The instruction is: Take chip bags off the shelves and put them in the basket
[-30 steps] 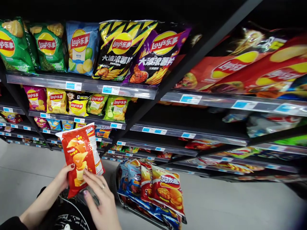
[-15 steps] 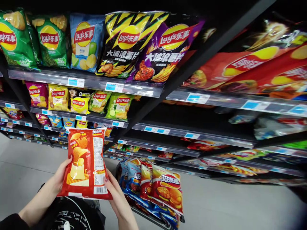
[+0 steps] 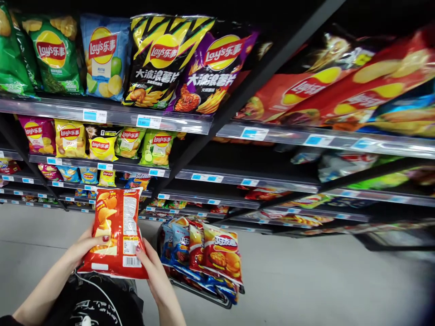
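Observation:
Both my hands hold a red bag of potato chips [image 3: 113, 231] in front of my body, its printed back panel with a barcode facing me. My left hand [image 3: 83, 246] grips the lower left side, the thumb lying across the front. On the lower right edge is my right hand [image 3: 151, 262], its thumb pressed near the barcode. The other fingers of both hands are hidden behind the bag. To the right, a basket or cart [image 3: 217, 299] holds several blue bags [image 3: 181, 242] and red bags of chips [image 3: 222, 253].
Ahead stand dark shelves with a clear front rail [image 3: 112, 113]. Green bags [image 3: 50, 59], a blue bag [image 3: 104, 56] and black and purple bags [image 3: 166, 63] fill the upper level. Red bags [image 3: 306, 90] lie on the right-hand shelf. Grey floor [image 3: 306, 271] shows below.
The view has shifted, so the shelves and basket appear further left. My left thumb has moved from the bag's edge onto its front. Both hands still hold the bag.

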Demonstrator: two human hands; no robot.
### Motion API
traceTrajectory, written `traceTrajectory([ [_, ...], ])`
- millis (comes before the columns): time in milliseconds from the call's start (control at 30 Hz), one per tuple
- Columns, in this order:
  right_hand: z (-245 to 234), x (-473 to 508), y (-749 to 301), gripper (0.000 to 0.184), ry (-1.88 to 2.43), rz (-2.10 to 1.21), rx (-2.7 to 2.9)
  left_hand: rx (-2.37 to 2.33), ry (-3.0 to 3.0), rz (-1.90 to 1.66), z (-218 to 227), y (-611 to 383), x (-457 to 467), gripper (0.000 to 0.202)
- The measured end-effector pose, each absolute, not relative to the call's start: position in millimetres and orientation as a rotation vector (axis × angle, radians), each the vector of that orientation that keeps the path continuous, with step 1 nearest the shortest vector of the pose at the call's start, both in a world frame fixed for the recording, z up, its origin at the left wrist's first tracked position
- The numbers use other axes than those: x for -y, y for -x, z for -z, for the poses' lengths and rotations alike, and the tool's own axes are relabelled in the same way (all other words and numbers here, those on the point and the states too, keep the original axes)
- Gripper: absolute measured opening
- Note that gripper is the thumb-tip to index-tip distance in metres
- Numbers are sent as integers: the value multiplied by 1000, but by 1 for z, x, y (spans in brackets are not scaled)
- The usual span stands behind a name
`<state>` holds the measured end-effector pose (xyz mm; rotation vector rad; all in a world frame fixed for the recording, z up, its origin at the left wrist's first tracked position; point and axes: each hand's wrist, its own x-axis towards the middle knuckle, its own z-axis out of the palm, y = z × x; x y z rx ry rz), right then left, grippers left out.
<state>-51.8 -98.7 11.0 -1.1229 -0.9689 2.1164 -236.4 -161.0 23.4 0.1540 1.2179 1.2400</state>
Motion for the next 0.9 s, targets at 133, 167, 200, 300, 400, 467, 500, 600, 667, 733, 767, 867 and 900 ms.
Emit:
traceTrajectory([
  [133,-17,100,52,49,963,-2268,1040,-1281,-206,-1211,-34,235,158,79],
  [167,-18,100,53,48,948,-2281,1033,-1292,-219,-1215,-35,234,157,78],
  [200,-18,100,53,47,946,-2280,1015,-1301,-231,-1222,-35,234,156,76],
  [300,-16,101,55,45,972,-2258,965,-1309,-266,-1228,-31,235,153,70],
  [400,-13,102,56,50,1022,-2251,918,-1305,-307,-1237,-26,236,151,64],
  [467,-11,103,57,53,1049,-2251,874,-1295,-327,-1251,-24,237,150,61],
  [500,-11,104,58,55,1057,-2249,854,-1288,-332,-1256,-24,238,149,60],
  [600,-10,104,59,56,1069,-2247,827,-1278,-334,-1250,-24,239,148,57],
  [667,-10,104,61,55,1073,-2249,828,-1270,-333,-1241,-24,240,147,55],
  [733,-9,103,62,54,1064,-2255,827,-1248,-340,-1235,-23,241,147,51],
  [767,-9,103,62,54,1057,-2259,823,-1237,-345,-1232,-22,242,147,49],
  [867,-9,103,64,53,1052,-2263,812,-1226,-352,-1226,-20,243,148,44],
  [900,-9,104,64,53,1058,-2260,811,-1224,-350,-1226,-20,243,148,44],
])
